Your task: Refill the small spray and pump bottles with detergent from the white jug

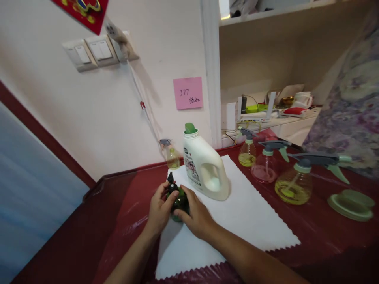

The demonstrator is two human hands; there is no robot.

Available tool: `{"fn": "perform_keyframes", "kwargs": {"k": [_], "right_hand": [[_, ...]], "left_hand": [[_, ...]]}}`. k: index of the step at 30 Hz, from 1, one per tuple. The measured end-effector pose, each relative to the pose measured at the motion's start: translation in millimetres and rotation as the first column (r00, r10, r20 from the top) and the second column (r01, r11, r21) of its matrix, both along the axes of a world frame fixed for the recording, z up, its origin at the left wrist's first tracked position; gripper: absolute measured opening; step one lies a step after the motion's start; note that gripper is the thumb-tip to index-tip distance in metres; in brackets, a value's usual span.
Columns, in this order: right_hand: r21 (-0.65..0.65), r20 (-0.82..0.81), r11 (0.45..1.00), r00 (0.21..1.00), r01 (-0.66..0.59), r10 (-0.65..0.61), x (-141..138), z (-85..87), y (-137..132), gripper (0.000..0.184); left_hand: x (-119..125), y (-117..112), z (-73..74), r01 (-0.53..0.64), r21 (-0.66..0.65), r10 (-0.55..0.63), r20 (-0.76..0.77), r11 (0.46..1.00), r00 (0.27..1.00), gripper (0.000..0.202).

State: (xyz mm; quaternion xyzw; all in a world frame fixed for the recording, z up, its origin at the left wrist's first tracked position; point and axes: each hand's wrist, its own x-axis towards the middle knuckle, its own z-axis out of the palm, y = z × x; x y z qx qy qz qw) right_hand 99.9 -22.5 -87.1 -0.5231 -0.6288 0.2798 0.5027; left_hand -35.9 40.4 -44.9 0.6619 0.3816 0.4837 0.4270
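Both my hands wrap a small dark green spray bottle (178, 202) with a black trigger head, standing on a white cloth (237, 209). My left hand (160, 209) grips its left side near the head. My right hand (197, 215) cups its right side. Just behind stands a white detergent jug (204, 167) with a green spout and no cap.
Three clear spray bottles stand to the right: yellow-green (247, 152), pink (265, 165), yellow (294, 183). Another small one (172, 156) is by the wall. A green cap (351, 205) lies at the far right on the red-covered table (118, 213). A pink note (188, 92) hangs on the wall.
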Motion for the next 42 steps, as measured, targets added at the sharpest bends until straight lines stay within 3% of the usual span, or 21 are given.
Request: {"fn": "perform_keyframes", "kwargs": {"k": [7,12,19,24,27,31,38,42], "right_hand": [[-0.007,0.005,1.0,1.0,-0.005,0.005,-3.8,-5.6,0.7,0.074],[-0.027,-0.003,1.0,1.0,0.0,0.0,-4.0,-21.2,4.5,0.077],[0.018,0.043,1.0,0.999,0.019,-0.02,-1.0,-40.6,3.2,0.076],[0.014,0.076,1.0,0.997,-0.017,0.016,3.5,-49.0,3.9,0.074],[0.045,0.097,0.999,0.995,-0.026,0.021,4.0,-55.4,7.4,0.075],[0.095,0.109,0.996,0.994,0.001,-0.011,1.6,-63.5,11.1,0.073],[0.09,0.134,0.996,0.991,0.014,-0.026,0.6,-70.1,12.2,0.072],[0.063,0.168,0.998,0.985,0.019,-0.03,3.2,-67.1,11.3,0.077]], "left_hand": [[-4.5,-1.9,-2.5,-0.02,-0.003,0.02,-0.023,1.0,1.0,0.034],[-7.7,-3.8,-7.4,-0.034,-0.017,0.033,-0.072,0.999,0.997,0.039],[-5.2,-11.6,5.2,0.034,-0.012,-0.035,-0.081,0.999,0.996,0.028],[-0.6,-11.8,2.6,-0.038,-0.031,0.037,-0.038,0.999,0.999,0.035],[0.3,-11.5,-1.6,-0.074,-0.034,0.073,-0.052,0.997,0.996,0.028],[-2.9,-12.3,-1.5,-0.01,-0.001,0.009,-0.072,1.0,0.997,0.019],[-9.5,-16.4,-0.4,0.057,0.001,-0.057,-0.091,0.998,0.994,0.031],[-3.7,-19.5,5.3,-0.003,-0.07,0.001,-0.03,0.998,1.0,0.046]]}}
